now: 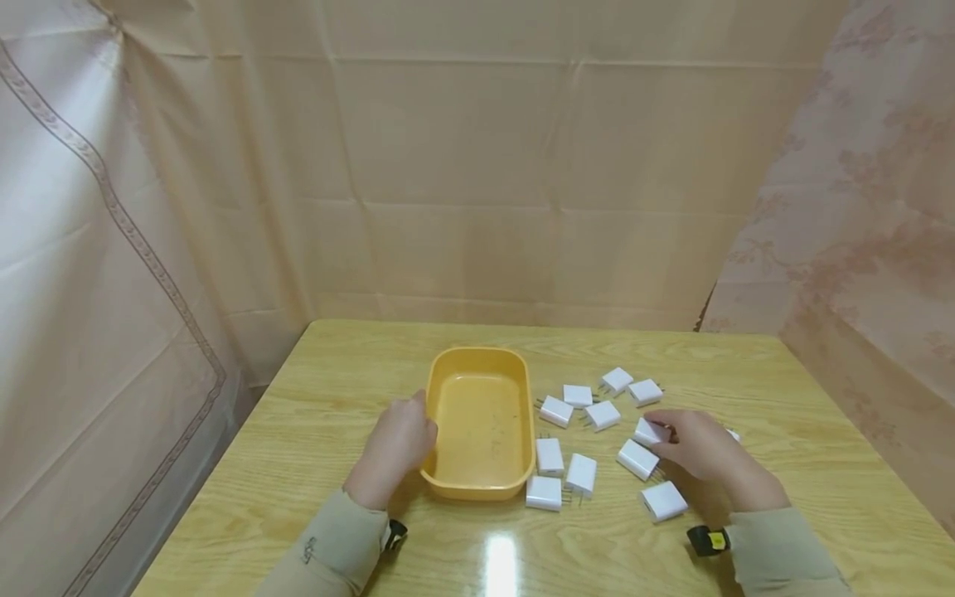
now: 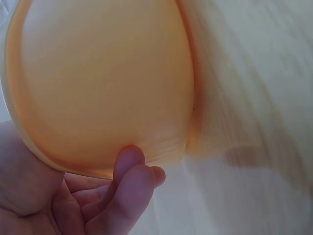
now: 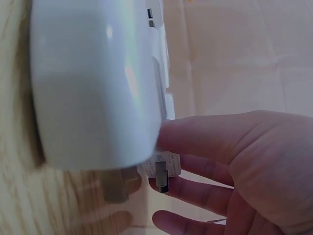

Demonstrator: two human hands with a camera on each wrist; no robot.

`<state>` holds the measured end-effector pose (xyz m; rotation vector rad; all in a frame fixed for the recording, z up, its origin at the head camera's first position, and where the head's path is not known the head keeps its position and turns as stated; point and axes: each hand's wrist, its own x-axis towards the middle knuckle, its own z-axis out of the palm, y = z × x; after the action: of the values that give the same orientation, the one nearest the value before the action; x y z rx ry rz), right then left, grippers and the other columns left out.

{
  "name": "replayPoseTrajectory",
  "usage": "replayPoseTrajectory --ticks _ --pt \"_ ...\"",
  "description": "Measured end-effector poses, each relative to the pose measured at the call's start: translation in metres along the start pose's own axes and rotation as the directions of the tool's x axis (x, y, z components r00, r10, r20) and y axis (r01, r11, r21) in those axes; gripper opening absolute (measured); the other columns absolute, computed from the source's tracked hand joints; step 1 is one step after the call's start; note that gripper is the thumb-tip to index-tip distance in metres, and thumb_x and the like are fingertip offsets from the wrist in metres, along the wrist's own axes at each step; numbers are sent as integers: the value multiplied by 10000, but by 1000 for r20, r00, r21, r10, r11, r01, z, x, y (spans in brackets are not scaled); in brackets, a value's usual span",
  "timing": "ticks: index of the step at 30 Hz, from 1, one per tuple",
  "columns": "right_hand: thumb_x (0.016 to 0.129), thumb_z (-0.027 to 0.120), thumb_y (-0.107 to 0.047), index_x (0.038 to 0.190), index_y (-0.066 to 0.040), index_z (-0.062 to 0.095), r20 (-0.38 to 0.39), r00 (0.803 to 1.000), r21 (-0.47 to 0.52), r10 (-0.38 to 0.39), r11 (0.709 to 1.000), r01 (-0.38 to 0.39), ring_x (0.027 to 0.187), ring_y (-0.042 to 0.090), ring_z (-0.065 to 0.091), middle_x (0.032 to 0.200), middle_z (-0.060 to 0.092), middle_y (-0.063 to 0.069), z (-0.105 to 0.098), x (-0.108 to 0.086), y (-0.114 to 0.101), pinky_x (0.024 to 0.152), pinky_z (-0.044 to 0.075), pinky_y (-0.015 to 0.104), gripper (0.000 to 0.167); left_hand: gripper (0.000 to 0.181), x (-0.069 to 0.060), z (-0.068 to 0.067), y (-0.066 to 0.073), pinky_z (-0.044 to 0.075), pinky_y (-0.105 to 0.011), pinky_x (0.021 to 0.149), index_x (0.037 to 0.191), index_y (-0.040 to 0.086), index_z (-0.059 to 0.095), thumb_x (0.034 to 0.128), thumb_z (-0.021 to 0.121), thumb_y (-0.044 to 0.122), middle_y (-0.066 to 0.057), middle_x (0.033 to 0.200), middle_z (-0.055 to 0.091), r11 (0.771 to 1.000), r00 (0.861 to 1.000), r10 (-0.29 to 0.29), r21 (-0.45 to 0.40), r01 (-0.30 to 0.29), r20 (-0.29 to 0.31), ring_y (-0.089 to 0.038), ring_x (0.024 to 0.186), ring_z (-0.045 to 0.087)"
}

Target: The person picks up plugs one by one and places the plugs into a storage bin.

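Curled over the rim on its left side, the left hand (image 1: 395,448) grips a yellow, rounded-rectangular plastic tray (image 1: 477,423). To the right of it, well apart, the right hand (image 1: 705,452) pinches a white, box-shaped charger plug (image 1: 651,432) between thumb and fingers; whether that plug touches the desk cannot be told. Two similar white plugs (image 1: 637,459) lie on the near side of this grip, three (image 1: 581,473) sit beside the tray's near right corner, and five (image 1: 602,414) spread farther back. Under everything is a light wood-grain desk (image 1: 336,373), with creased beige cloth (image 1: 462,166) hanging behind.
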<state>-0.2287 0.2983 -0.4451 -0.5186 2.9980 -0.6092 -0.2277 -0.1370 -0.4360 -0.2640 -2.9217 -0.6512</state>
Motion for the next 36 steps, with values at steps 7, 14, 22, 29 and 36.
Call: replayPoseTrajectory --ticks 7,14,22,29,36 --pt "848 784 -78 1269 73 651 -6 1000 25 14 1000 -14 889 240 651 1021 702 119 -3 0 2 751 551 476 466 359 -1 0 0 574 -421 643 1215 -123 591 895 617 37 -222 885 671 1000 1000 -6 5 6 4 -278 766 668" --pt "872 767 -94 1286 76 637 -4 1000 24 19 1000 -19 911 255 650 1017 698 109 -8 -2 4 757 547 470 466 364 -1 1 0 575 -434 647 1217 -130 591 889 610 28 -229 880 668 1000 1000 -7 -2 7 -4 -300 774 673" --pt "907 726 -71 1314 74 623 -14 1000 20 8 1000 -8 943 291 650 1055 695 142 -20 -4 6 762 552 485 444 318 0 2 -1 556 -424 613 1161 -118 602 878 607 26 -203 838 650 1000 1000 -16 -7 16 -1 -261 717 633" --pt "906 716 -61 1318 81 615 -33 999 -6 -4 1000 4 838 232 629 1045 693 149 -35 0 1 667 514 402 447 312 -1 1 -2 543 -387 570 1173 -113 597 890 602 18 -190 820 636 999 999 -33 -22 33 14 -238 681 609" --pt "901 750 -79 1318 98 603 -42 999 -35 -11 999 10 899 276 660 1031 700 148 -51 2 -1 718 544 470 477 287 0 2 -1 527 -349 546 1161 -104 598 900 596 14 -160 795 618 999 999 -39 -30 40 28 -217 658 587"
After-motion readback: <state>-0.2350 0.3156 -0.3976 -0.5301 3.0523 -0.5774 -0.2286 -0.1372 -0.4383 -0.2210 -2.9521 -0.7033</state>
